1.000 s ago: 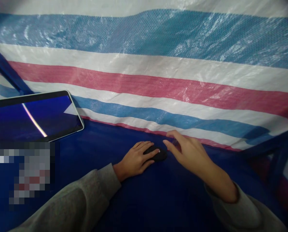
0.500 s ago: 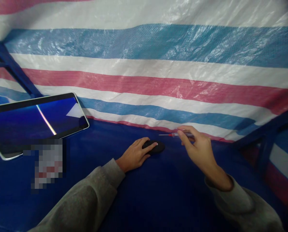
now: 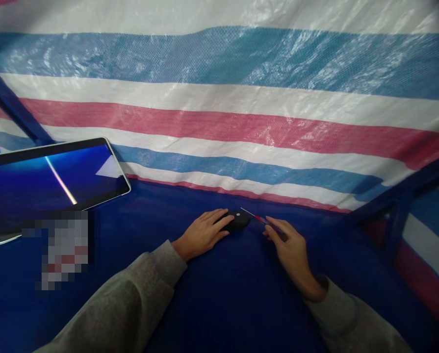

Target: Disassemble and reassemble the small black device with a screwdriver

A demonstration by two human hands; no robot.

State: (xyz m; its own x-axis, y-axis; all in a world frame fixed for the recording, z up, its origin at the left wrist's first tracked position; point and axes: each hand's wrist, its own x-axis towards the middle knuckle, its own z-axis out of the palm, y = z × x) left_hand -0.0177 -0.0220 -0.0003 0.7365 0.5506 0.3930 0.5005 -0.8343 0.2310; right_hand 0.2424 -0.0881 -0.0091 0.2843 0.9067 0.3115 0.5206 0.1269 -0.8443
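My left hand grips the near-left end of a black computer mouse on the blue table, with its fingers over the edge. A small whitish spot shows on the mouse's upward face; what it is I cannot make out. Held between the thumb and fingers of my right hand is a slim screwdriver with a thin metal shaft and a red part at the front of its handle. The shaft tilts up to the left, with its tip by the far right side of the mouse. Whether the tip touches the mouse I cannot tell.
A large tablet-like screen with a pale frame lies at the left. In front of it is a blurred-out patch. Striped plastic sheeting hangs behind the blue table. Blue frame bars stand at the sides.
My right hand has come down and left, bringing the screwdriver closer to the mouse, its shaft now slanted instead of level. The left hand stays on the mouse; the view has shifted slightly.
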